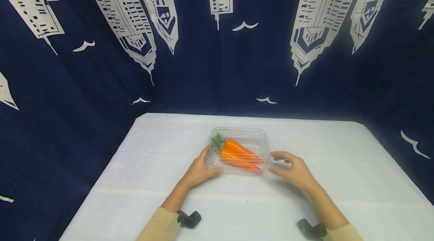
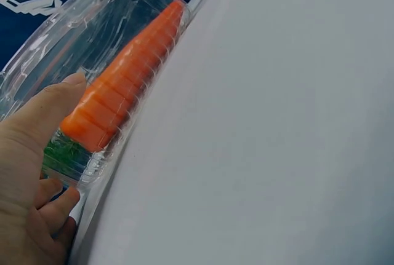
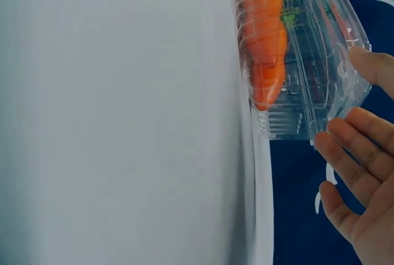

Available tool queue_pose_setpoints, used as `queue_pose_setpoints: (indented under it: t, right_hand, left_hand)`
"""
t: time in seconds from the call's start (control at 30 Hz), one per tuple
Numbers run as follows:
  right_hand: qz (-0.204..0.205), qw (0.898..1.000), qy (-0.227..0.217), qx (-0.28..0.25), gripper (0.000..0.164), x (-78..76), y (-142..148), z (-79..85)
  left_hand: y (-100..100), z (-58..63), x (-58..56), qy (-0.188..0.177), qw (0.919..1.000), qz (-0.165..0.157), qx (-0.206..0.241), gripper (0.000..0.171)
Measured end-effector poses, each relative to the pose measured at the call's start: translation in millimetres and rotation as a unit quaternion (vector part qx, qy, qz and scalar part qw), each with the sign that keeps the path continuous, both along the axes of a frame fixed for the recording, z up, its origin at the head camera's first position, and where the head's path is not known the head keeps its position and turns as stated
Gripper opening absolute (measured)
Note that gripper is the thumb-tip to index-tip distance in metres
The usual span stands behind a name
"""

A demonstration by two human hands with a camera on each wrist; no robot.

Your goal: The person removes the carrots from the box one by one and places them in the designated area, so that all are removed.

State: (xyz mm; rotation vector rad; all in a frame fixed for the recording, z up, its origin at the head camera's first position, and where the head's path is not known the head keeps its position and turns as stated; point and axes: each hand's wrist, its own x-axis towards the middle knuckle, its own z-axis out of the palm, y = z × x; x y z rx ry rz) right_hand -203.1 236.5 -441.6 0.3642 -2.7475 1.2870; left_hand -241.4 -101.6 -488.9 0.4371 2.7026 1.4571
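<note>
Near the table's middle is a clear plastic container [image 1: 252,134] with its lid closed over orange carrots [image 1: 237,158] and a tuft of green leaves [image 1: 217,142]. My left hand [image 1: 198,171] grips the container's left end, thumb at the front and fingers along the side. In the left wrist view the thumb lies over the clear plastic, and the other fingers curl below the end. At the right end my right hand [image 1: 291,169] is held close with spread, relaxed fingers. Its thumb [image 3: 372,68] seems to touch or nearly touch the lid's edge in the right wrist view.
A white cloth covers the table [image 1: 152,139]. Behind it hangs a dark blue curtain [image 1: 217,67] with white building and bird prints. Dark bands [image 1: 190,219] sit on both wrists, over beige sleeves [image 1: 159,226].
</note>
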Motion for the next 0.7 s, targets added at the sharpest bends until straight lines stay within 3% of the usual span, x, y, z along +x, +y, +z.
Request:
queue_pose_setpoints:
  t: [0.23, 0.5, 0.7]
  right_hand:
    - [0.003, 1.0, 0.0, 0.013, 0.052, -2.4, 2.7, 2.5]
    - [0.017, 1.0, 0.015, 0.011, 0.049, -8.8, 3.1, 17.8]
    - [0.015, 1.0, -0.001, 0.014, 0.051, -14.5, 3.6, 27.3]
  left_hand:
    - [0.3, 1.7, 2.3, 0.003, 1.0, -0.003, 0.003, 0.104]
    - [-0.3, 2.1, 2.5, 0.009, 0.9999, -0.008, 0.009, 0.102]
    - [-0.8, 1.2, 1.8, 0.004, 0.9999, -0.009, 0.007, 0.102]
